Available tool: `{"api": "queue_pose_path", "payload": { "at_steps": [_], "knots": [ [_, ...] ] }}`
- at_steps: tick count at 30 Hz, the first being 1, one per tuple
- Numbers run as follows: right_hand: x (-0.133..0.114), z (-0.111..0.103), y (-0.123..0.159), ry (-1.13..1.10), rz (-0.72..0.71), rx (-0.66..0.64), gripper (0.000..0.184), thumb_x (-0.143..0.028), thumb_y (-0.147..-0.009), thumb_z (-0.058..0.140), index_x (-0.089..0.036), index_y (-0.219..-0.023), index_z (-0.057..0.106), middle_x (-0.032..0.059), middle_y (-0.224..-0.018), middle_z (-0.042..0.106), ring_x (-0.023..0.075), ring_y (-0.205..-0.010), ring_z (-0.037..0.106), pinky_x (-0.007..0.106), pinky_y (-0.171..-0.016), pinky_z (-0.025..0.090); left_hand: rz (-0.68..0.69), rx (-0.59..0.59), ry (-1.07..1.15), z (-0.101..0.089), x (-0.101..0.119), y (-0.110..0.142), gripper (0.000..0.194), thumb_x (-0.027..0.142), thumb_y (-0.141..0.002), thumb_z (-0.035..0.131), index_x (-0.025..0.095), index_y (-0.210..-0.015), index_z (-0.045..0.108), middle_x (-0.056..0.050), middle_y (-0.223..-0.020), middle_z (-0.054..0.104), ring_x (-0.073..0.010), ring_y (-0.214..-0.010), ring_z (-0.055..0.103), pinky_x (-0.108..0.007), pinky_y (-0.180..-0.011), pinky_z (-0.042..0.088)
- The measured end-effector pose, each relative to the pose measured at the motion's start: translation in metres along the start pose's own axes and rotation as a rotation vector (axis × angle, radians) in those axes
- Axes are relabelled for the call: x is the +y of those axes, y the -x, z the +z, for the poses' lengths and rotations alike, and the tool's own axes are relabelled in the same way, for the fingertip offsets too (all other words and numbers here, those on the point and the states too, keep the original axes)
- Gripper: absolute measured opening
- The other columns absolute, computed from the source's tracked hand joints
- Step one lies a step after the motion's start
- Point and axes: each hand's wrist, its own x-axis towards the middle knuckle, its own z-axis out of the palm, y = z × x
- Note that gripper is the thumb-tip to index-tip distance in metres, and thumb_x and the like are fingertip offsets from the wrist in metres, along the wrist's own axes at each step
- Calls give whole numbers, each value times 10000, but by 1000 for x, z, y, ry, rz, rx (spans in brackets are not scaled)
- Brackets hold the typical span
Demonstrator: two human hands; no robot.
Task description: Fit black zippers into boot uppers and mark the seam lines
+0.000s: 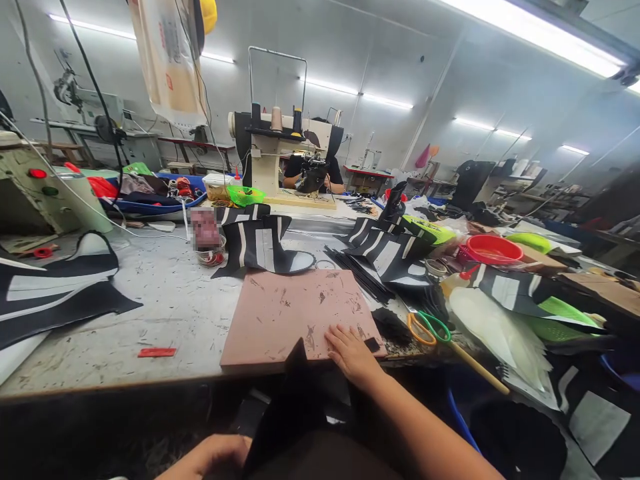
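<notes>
- Reaching in low at seven o'clock from the board is one left hand (pixel 220 455), against one dark pointed piece (pixel 280 407); its fingers are hidden behind that piece, so I cannot tell whether they pinch it. A loose hold could let it slip below the counter (pixel 195 333).
- The dark pointed piece rises at six o'clock, its tip overlapping the board's near edge in view; whether they touch is unclear. Snagging there could bend the tip.
- One right hand (pixel 353 353) lies palm down at five o'clock on one pink board (pixel 295 313), fingers slightly spread and pinching nothing visible. Uneven pressure so near the counter's front edge could shift the board.
- One small black scrap (pixel 373 344) lies just beside that hand, at three o'clock; a sideways sweep could knock it off.
- One red strip (pixel 157 352) lies at nine o'clock and one pair of scissors (pixel 431 328), with two loops, at three; a bump could send the scissors over the edge.
- Overlapping black-and-white pieces stand at eleven o'clock (pixel 263 243), at least two, and more at two o'clock (pixel 390 247), too layered to count. Shoving the board forward could crease them.
- Far off, near twelve o'clock, one sewing machine (pixel 265 170) carries three spools (pixel 277 120); one co-worker (pixel 338 175) sits behind.
</notes>
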Motion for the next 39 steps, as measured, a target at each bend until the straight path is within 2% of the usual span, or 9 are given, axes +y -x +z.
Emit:
{"api": "queue_pose_path", "payload": {
  "at_steps": [5,9,15,20,23,26,32,35,39],
  "knots": [
    [5,-15,-12,-5,22,59,260,-245,-898,396,-149,-976,624,95,-1101,623,168,-1036,547,277,-900,400,-52,-43,-19,-3,4,-1,302,444,-677,617,181,-813,677,-31,-906,661,-253,-883,579,-326,-804,450],
    [5,-31,-37,88,148,33,365,-236,-920,292,-114,-867,632,115,-845,661,188,-825,584,294,-757,406,-16,-37,35,-2,8,-4,265,395,-698,633,183,-850,680,-43,-967,659,-262,-942,579,-324,-829,447],
    [-19,-78,-70,177,19,-90,328,-353,-798,463,-159,-618,655,104,-625,643,241,-776,557,343,-732,366,-47,6,67,-2,4,-4,200,345,-668,671,169,-763,678,-33,-900,663,-249,-884,596,-298,-770,462],
    [-43,-126,-81,230,-188,-291,174,-223,-646,547,-165,-739,683,97,-644,634,259,-784,544,364,-734,365,-26,22,-24,-5,-1,1,188,341,-675,639,161,-727,656,-15,-827,639,-198,-810,571,-279,-744,455],
    [-48,-141,-87,24,-263,-260,346,-102,-606,496,-197,-904,643,57,-807,644,230,-841,542,333,-741,378,-23,29,-20,-5,-2,1,225,379,-662,641,169,-741,651,-9,-816,633,-188,-797,567,-282,-752,454],
    [-43,-129,-90,-224,-155,-173,328,-82,-649,445,-207,-914,594,20,-853,614,179,-817,542,291,-717,400,-34,37,-17,-4,0,-2,243,398,-648,648,169,-729,647,-7,-805,631,-185,-788,564,-277,-749,451],
    [-20,-51,-73,-385,107,-240,137,-74,-698,501,-170,-761,576,34,-830,558,159,-808,535,275,-740,427,-18,20,-62,-2,9,-8,226,392,-671,626,167,-691,641,-1,-789,629,-167,-768,551,-264,-743,442],
    [-15,-28,-60,-352,122,-165,144,-67,-727,500,-160,-776,599,61,-895,527,168,-883,516,289,-823,413,-9,-4,-86,-4,9,-13,210,375,-687,613,170,-718,649,-2,-815,634,-167,-783,555,-261,-748,444],
    [-12,-24,-49,-241,41,-34,206,-76,-748,506,-187,-853,644,70,-953,540,193,-929,501,344,-857,402,-5,-35,-98,-3,9,-26,129,275,-700,593,184,-755,665,5,-844,647,-157,-796,566,-244,-747,441]
  ]
}}
